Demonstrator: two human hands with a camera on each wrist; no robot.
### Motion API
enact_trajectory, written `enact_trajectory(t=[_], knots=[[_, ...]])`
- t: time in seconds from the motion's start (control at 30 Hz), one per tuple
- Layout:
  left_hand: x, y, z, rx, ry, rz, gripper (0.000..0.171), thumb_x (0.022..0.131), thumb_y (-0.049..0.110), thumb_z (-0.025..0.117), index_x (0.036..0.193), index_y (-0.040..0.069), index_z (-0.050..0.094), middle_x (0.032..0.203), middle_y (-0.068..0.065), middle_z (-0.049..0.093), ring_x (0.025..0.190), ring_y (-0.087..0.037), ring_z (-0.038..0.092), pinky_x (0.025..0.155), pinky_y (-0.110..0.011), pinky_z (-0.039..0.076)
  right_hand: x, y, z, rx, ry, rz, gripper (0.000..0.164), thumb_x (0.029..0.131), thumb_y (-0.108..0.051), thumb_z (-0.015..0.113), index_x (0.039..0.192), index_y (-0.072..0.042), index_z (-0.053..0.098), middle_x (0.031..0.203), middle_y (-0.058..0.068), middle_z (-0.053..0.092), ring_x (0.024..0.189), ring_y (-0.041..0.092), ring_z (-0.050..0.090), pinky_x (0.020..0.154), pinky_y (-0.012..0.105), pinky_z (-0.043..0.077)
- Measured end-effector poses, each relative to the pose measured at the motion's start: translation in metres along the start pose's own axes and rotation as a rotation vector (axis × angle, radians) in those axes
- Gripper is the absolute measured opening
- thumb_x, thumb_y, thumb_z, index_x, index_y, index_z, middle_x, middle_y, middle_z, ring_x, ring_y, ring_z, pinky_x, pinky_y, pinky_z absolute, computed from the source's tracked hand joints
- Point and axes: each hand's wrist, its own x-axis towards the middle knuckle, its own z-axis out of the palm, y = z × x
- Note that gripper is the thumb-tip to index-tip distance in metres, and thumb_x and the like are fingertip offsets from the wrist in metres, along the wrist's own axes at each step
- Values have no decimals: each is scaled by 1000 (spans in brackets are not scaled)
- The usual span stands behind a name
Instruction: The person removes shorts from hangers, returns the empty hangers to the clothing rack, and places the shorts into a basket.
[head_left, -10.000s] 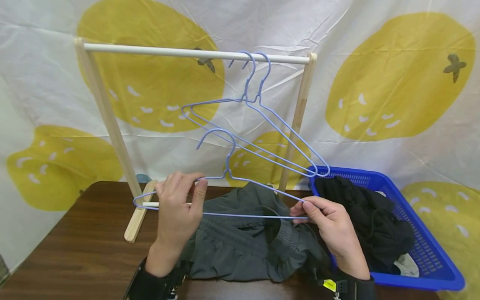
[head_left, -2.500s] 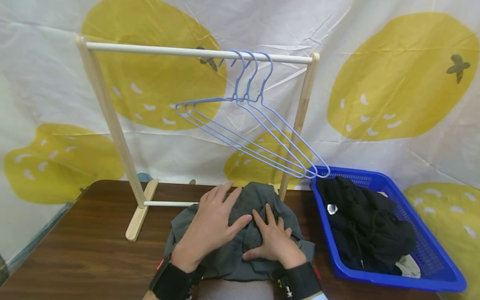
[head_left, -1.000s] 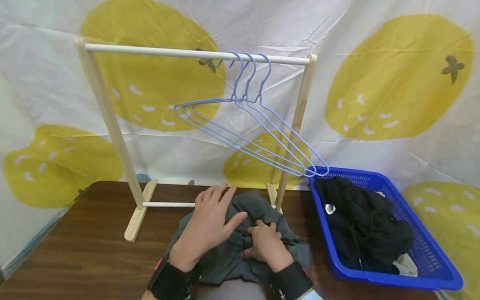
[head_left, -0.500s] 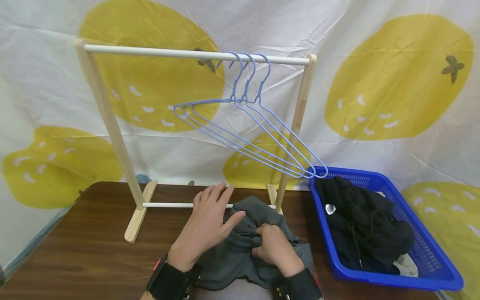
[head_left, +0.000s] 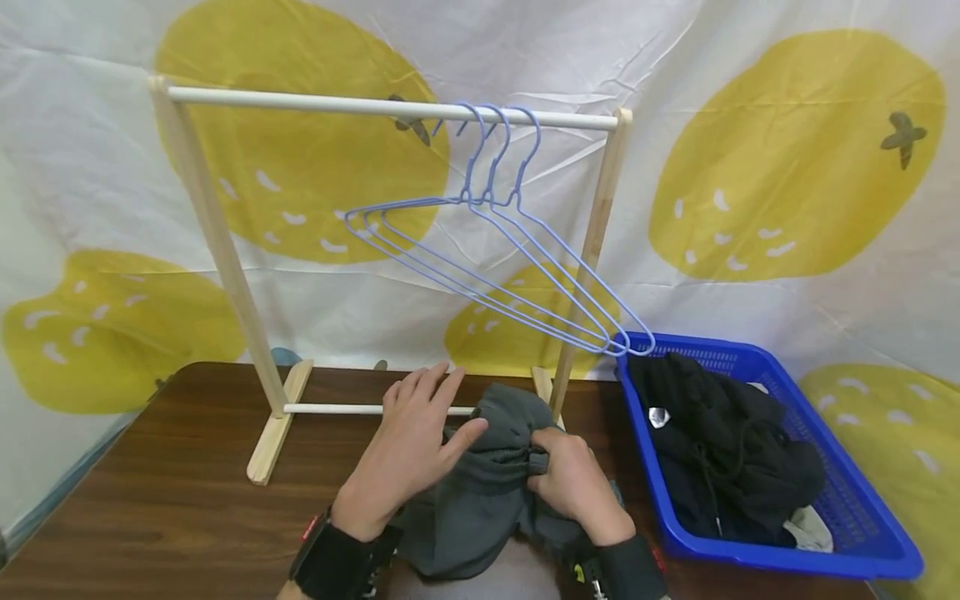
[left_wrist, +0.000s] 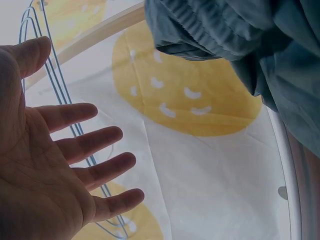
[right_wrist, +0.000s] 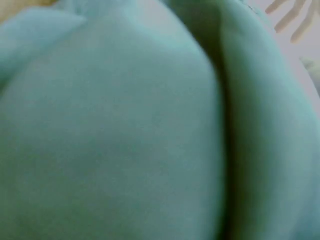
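Observation:
Dark grey pants (head_left: 480,500) with a gathered elastic band lie bunched at the table's front, partly raised by my right hand (head_left: 573,479). That hand grips a fold at the band between thumb and fingers. Blurred fabric (right_wrist: 115,125) fills most of the right wrist view and hides the grip there. My left hand (head_left: 405,442) hovers beside the pants, fingers straight and spread. In the left wrist view its palm (left_wrist: 45,155) faces the camera with nothing in it, and the pants' gathered band (left_wrist: 215,30) hangs apart from the fingers.
A wooden rack (head_left: 217,225) with a white top bar (head_left: 315,102) stands at the back. Three blue wire hangers (head_left: 495,225) hang right of its middle. A blue basket (head_left: 862,508) with black clothing (head_left: 727,450) stands at the right. A patterned cloth covers the wall.
Ten seconds ago both hands held a third hanger, which hangs on the bar now. My right hand has since gone from spread on the pants to gripping them, pulling up and right. Left hand barely moved lately.

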Motion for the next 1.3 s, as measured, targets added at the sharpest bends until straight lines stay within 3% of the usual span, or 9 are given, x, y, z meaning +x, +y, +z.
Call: enact_trajectory(t=[0.2, 0.33, 0.47, 0.6, 0.87, 1.3], knots=[[0, -1, 0, -25, -8, -9, 71, 101, 42, 65, 155, 1, 43, 156, -27, 40, 143, -48, 38, 113, -67, 28, 1, 1, -13, 34, 8, 42, 40, 63, 8, 84, 77, -18, 57, 75, -1, 59, 68, 17, 56, 61, 37, 46], [0, 0, 0, -40, 5, 4, 72, 101, 42, 65, 155, 0, 42, 156, -27, 41, 143, -48, 38, 115, -66, 28, 0, 2, -20, 59, 23, 66, 40, 65, 11, 82, 85, -16, 60, 77, 0, 61, 67, 18, 54, 61, 36, 45], [0, 0, 0, -40, 25, 23, 72, 102, 42, 65, 155, 0, 42, 155, -27, 42, 143, -46, 38, 115, -65, 28, 1, 5, -24, 85, 35, 76, 53, 67, 12, 80, 113, -14, 70, 103, 8, 74, 86, 27, 68, 73, 44, 54], [0, 0, 0, -37, 47, 30, 69, 103, 40, 63, 155, 0, 42, 155, -25, 42, 143, -45, 39, 114, -66, 29, 0, 8, -27, 86, 48, 30, 70, 69, 13, 79, 133, -13, 70, 118, 12, 74, 108, 36, 70, 89, 52, 56], [1, 0, 0, -50, 68, 31, 68, 105, 42, 59, 155, -1, 42, 155, -25, 42, 142, -45, 40, 113, -66, 30, -2, 7, -40, 94, 86, -8, 52, 70, 13, 79, 116, -11, 79, 110, 8, 75, 107, 34, 71, 92, 50, 56], [1, 0, 2, -58, 57, 29, 73, 106, 51, 51, 157, 0, 40, 156, -25, 42, 144, -44, 39, 114, -66, 29, -8, 4, -66, 167, 182, 17, 44, 77, 12, 77, 115, -8, 78, 117, 10, 74, 112, 37, 68, 92, 54, 55]])
